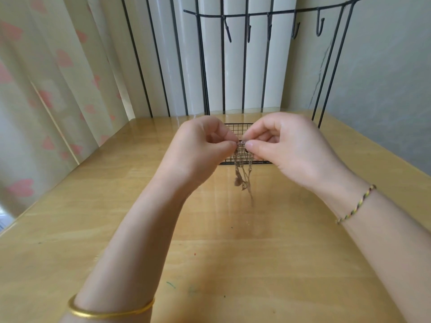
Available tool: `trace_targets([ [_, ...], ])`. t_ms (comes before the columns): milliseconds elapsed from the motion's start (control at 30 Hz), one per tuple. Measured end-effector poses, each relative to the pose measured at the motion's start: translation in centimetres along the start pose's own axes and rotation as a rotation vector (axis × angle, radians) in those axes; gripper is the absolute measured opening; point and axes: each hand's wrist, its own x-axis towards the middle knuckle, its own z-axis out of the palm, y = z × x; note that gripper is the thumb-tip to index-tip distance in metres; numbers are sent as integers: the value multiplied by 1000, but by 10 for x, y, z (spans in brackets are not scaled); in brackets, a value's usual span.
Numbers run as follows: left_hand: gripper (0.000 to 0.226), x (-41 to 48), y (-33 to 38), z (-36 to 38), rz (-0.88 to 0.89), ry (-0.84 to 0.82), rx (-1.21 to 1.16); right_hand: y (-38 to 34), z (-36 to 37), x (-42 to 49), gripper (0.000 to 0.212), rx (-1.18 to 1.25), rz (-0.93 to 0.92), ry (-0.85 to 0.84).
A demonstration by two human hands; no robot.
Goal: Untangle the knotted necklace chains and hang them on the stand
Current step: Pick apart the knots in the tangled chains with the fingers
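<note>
Pinching the knotted necklace chains (242, 173) at their top with curled fingers, the left hand (200, 145) is raised in front of the black wire stand (235, 15), the tangle dangling before the stand's mesh base (233, 128), well below its hooks (320, 26), and the right hand (286, 150) pinches the same spot from the opposite side.

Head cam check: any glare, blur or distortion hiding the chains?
Head view: wide-angle distortion bows the stand bars and the table edges; soft daylight leaves pale reflections on the glossy table; necklace chains, pinched between left hand and right hand, hang smeared by blur, links unreadable; both hands fairly sharp.
</note>
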Motion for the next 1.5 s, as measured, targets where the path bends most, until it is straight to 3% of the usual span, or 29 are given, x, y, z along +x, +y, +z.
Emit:
trace_targets([
  [333,15,-2,3,-4,-244,-116,-281,1,-1,0,16,-134,-76,21],
  [600,29,0,4,-6,-363,-200,-538,-3,-3,1,21,13,9,29],
  [767,29,1,0,-9,-372,-160,-533,-2,-3,3,22,430,277,87],
  [933,27,4,-6,-8,-430,-35,-594,8,-6,7,22,1172,663,229],
  [1000,26,5,-10,-8,-444,-8,-651,12,-4,7,23,1255,725,262],
  [1200,15,4,-9,-8,-418,-61,-593,15,-1,9,26,1074,646,294],
  [1333,15,1,-11,-10,-292,-104,-233,18,-2,9,29,899,583,303],
  [1500,13,0,-11,-7,-233,-66,-55,18,-5,6,32,410,429,275],
])
